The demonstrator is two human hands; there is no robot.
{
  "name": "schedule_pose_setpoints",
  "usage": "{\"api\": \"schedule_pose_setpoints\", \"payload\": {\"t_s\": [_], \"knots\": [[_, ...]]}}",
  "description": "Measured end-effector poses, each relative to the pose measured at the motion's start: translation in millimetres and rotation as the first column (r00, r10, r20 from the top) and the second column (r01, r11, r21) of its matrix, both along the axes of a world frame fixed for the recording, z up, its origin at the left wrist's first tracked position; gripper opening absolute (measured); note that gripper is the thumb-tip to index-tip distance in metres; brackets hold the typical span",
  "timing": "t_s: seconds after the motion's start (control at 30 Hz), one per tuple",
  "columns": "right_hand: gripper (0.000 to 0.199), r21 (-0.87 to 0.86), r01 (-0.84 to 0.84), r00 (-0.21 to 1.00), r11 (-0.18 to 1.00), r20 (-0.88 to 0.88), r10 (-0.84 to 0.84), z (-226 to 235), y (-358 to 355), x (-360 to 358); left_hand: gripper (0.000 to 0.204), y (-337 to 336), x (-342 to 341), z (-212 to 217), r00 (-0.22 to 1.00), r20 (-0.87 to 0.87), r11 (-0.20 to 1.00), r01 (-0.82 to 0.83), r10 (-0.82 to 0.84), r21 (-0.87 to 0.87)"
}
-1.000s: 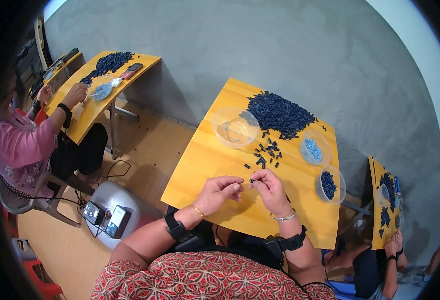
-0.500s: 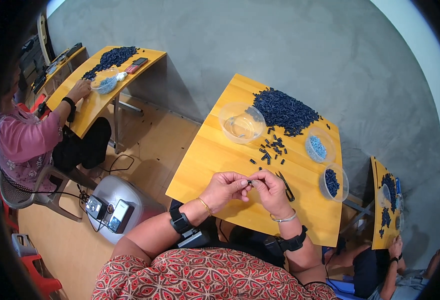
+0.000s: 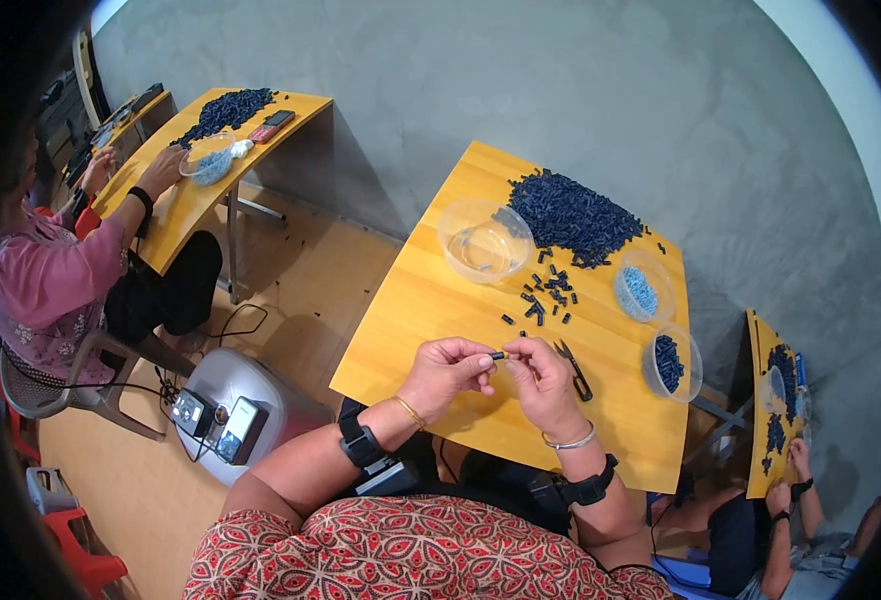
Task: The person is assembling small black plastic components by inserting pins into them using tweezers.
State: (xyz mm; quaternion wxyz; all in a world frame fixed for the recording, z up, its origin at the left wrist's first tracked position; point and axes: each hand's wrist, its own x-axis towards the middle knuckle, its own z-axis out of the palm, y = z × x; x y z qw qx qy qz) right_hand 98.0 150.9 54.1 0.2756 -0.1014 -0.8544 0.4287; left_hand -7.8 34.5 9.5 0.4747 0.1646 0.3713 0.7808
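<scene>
Pinching One Small Dark Piece Above the Near Edge

Tabletop: yellow wood-look board, smooth and flat, roughly square, carrying everything listed below.

Heap of dark blue pieces: loose mound at the far right corner; short, blocky bits, matt, apparently hard plastic. A scatter of the same pieces trails from it toward the middle of the tabletop.

Large clear bowl: thin transparent plastic, round, just left of the heap, nearly empty.

Small clear bowl of light blue bits: near the right edge. A second small bowl of dark pieces sits just nearer along that same edge.

Left hand: thumb and fingertips pressed together on one end of the small dark piece.

Right hand: fingers curled, thumb and forefinger meeting the other end of the same piece; whether it grips or only touches cannot be told.

Black snips: slim, lying flat on the tabletop just right of the right hand.

Small dark piece: held between both hands, above the tabletop near its near edge. Judged very light, stiff, smooth enough to slip; best taken by fingertip pinch at the ends, with light pressure.
</scene>
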Motion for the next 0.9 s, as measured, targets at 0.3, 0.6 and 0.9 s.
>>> {"api": "schedule_pose_setpoints", "payload": {"t_s": [0.3,0.6,0.9], "knots": [[0.007,-0.070,-0.018,1.000,0.997,-0.016,0.017,-1.9,1.1,-0.1,0.019,-1.8,0.8,1.8,0.996,-0.011,0.994,0.094,-0.094,0.063],[0.005,0.026,-0.019,1.000,0.999,-0.023,0.020,-3.0,3.4,1.3,0.017,-4.2,-0.5,4.9,0.993,-0.063,0.991,0.105,-0.101,0.081],[0.004,0.022,0.007,0.997,1.000,-0.082,-0.006,-6.0,-2.2,1.0,0.017,-1.0,1.1,2.7,0.950,-0.310,0.995,0.005,0.025,0.096]]}}
